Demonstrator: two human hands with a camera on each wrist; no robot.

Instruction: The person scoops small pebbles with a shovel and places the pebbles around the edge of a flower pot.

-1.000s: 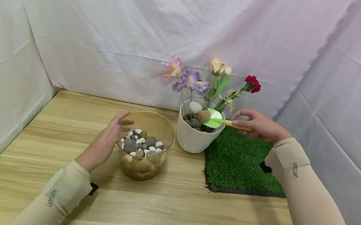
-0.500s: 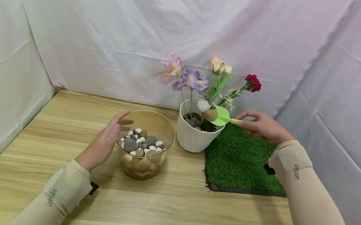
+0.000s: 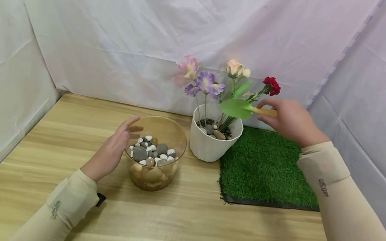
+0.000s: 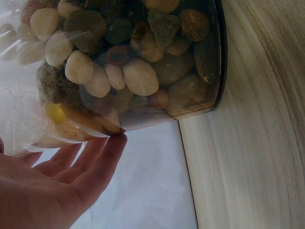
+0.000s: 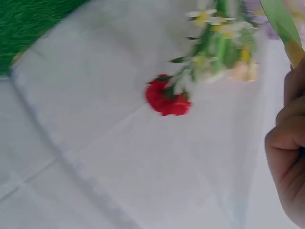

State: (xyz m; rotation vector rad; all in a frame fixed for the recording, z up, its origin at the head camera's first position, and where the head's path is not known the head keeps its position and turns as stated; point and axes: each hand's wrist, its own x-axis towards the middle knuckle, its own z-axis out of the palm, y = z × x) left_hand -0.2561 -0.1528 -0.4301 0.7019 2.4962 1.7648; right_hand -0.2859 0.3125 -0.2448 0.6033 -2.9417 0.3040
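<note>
My right hand (image 3: 291,120) grips the yellow handle of a small green garden trowel (image 3: 236,108), its blade bare and raised over the white flowerpot (image 3: 207,148). In the pot stand pink, purple and cream flowers and a red carnation (image 3: 271,85), with several stones (image 3: 219,134) lying on dark soil. The right wrist view shows curled fingers (image 5: 288,143) round the handle. My left hand (image 3: 113,148) rests against the left side of an amber glass bowl (image 3: 151,181) filled with pebbles (image 3: 151,154). Its fingers are extended along the bowl's wall in the left wrist view.
A green artificial turf mat (image 3: 264,174) lies right of the pot, partly under my right arm. The wooden table (image 3: 175,231) runs up to white cloth (image 3: 116,32) hanging behind and at both sides.
The trowel tipped and lifted up off the pot; the brown and white stones it carried have left the blade, and stones lie in the pot. My left hand stayed at the bowl.
</note>
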